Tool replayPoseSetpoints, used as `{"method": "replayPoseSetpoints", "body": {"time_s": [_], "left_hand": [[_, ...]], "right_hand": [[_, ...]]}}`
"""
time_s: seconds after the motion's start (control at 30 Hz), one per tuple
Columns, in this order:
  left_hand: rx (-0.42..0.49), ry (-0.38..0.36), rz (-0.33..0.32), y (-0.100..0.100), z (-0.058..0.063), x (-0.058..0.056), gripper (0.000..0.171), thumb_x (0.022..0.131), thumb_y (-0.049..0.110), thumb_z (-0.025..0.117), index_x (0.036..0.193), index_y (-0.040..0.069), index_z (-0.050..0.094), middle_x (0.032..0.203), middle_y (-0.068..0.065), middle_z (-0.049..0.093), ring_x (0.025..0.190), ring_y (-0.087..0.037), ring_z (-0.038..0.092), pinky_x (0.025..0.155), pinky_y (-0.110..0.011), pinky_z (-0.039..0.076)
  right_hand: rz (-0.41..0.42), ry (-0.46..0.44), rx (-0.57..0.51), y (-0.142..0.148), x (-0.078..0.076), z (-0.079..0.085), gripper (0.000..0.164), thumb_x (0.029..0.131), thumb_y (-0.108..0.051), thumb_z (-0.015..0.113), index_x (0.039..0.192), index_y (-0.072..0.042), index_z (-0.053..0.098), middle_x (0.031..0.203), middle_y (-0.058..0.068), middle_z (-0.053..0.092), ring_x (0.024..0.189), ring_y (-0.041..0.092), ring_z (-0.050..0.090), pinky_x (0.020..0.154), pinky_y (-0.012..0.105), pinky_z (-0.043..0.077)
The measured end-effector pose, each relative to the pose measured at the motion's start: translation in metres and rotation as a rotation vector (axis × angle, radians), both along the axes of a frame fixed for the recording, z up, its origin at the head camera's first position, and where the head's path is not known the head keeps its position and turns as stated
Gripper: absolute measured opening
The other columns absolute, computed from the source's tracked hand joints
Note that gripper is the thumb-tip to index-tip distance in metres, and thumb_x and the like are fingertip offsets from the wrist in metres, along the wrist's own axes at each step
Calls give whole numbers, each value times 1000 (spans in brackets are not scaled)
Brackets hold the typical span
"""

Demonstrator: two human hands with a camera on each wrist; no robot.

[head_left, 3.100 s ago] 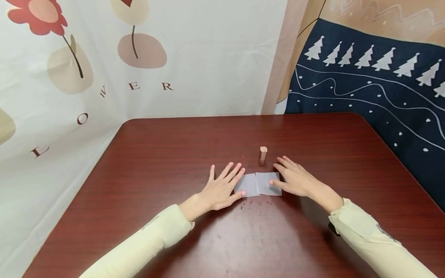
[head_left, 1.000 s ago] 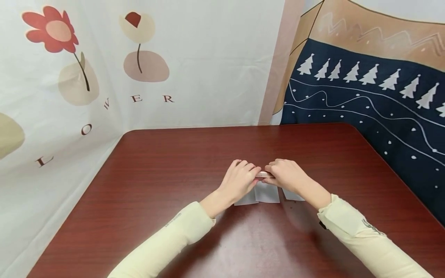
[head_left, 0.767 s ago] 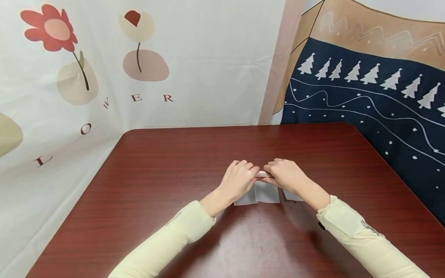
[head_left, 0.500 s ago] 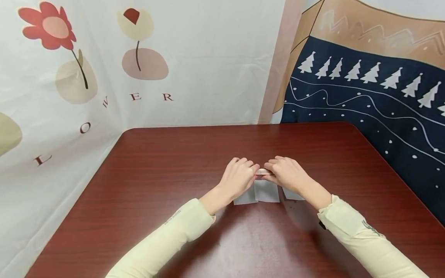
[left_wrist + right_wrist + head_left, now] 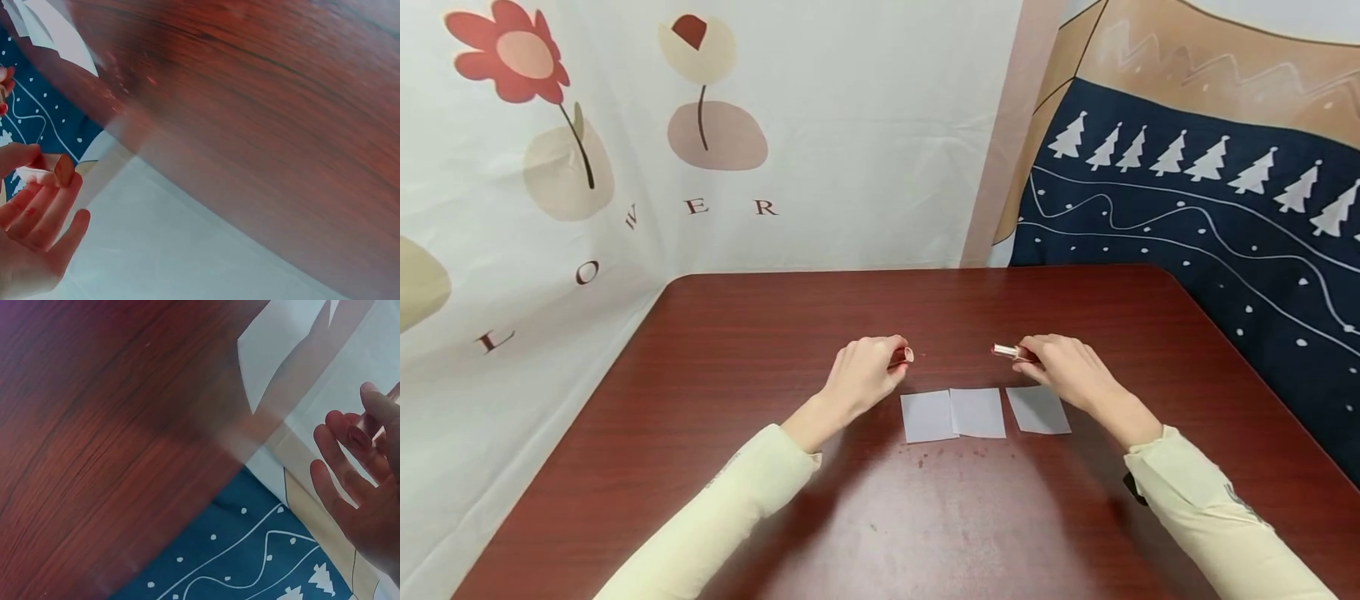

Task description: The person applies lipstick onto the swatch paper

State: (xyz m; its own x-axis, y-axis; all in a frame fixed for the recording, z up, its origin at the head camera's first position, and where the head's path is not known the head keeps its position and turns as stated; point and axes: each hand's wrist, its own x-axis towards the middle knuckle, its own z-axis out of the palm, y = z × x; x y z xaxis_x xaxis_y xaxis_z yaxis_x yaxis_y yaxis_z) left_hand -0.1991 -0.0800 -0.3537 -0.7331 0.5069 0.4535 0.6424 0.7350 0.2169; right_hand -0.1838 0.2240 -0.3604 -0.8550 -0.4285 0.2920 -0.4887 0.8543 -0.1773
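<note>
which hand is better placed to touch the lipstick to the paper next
Probably the right hand: it holds the uncapped lipstick, exposed end clear of the fingers, near the rightmost paper. The left hand holds only the cap.

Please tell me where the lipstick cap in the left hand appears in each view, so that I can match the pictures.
Head: lipstick cap just right of centre, below mid-height, held by the left hand.
Left wrist: near the left edge, just below mid-height.
Right wrist: not visible.
Shared landmark: navy cloth with white lines.
</note>
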Motion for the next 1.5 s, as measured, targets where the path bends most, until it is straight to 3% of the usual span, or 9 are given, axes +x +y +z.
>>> {"method": "replayPoseSetpoints", "body": {"time_s": [0.1, 0.3, 0.43, 0.67, 1.0, 1.17, 1.33, 1.4, 1.5], "left_hand": [[98, -132, -14, 9, 0, -2, 11, 77, 10, 70, 87, 11, 67, 75, 5, 66, 64, -13, 61, 57, -30, 48], [385, -490, 1, 20, -10, -14, 14, 76, 3, 71, 86, 5, 62, 80, 0, 66, 75, -9, 65, 72, -24, 50], [414, -586, 44, 23, -16, -23, 15, 77, 5, 71, 88, 5, 62, 80, -1, 65, 78, -11, 65, 75, -27, 49], [288, -579, 119, 23, -24, -29, 16, 76, 9, 74, 90, 7, 67, 77, 2, 66, 73, -13, 58, 70, -30, 46], [268, -564, 97, 21, -33, -30, 18, 75, 8, 74, 91, 8, 66, 76, 2, 63, 73, -12, 58, 68, -30, 45], [252, -569, 78, 19, -31, -26, 39, 74, 14, 77, 108, 3, 62, 94, -7, 65, 86, -19, 61, 77, -35, 47], [228, -441, 60, 24, -24, -17, 62, 75, 28, 76, 127, 4, 53, 121, -13, 54, 113, -28, 46, 92, -42, 39], [254, -381, 27, 31, -20, -14, 62, 76, 32, 74, 128, 7, 53, 125, -11, 51, 116, -27, 42, 94, -42, 37], [307, -358, -42, 44, -16, -8, 57, 78, 32, 73, 127, 8, 55, 125, -9, 53, 111, -25, 45, 90, -40, 39]], "right_hand": [[-8, -11, -30, 1, 1, 1, 15, 82, -16, 72, 89, -8, 61, 65, -5, 51, 53, 11, 42, 44, 26, 34], [-9, -62, -84, 4, 2, -1, 16, 86, -10, 66, 95, -3, 55, 68, 0, 55, 51, 10, 42, 44, 25, 34], [7, -61, -110, 1, 1, -4, 16, 88, -7, 64, 95, -1, 50, 73, 4, 57, 56, 15, 47, 48, 28, 38], [37, -15, -123, -12, -1, -10, 17, 86, -16, 68, 97, -5, 61, 93, 9, 58, 87, 27, 51, 70, 42, 43], [45, -41, -232, -18, -2, -13, 17, 83, -18, 71, 96, -10, 65, 84, 0, 49, 69, 13, 45, 56, 27, 39], [40, -87, -265, -18, 0, -14, 16, 83, -20, 71, 95, -11, 64, 80, -1, 50, 66, 14, 46, 53, 26, 39], [22, -135, -293, -19, 1, -16, 13, 83, -18, 71, 89, -14, 61, 73, -4, 50, 63, 13, 46, 51, 25, 38], [22, -136, -313, -20, 0, -16, 13, 83, -17, 72, 87, -14, 59, 71, -4, 51, 62, 12, 46, 51, 24, 38], [36, -138, -339, -23, -1, -15, 13, 82, -16, 71, 87, -14, 59, 71, -4, 53, 62, 12, 47, 51, 24, 39]]}}
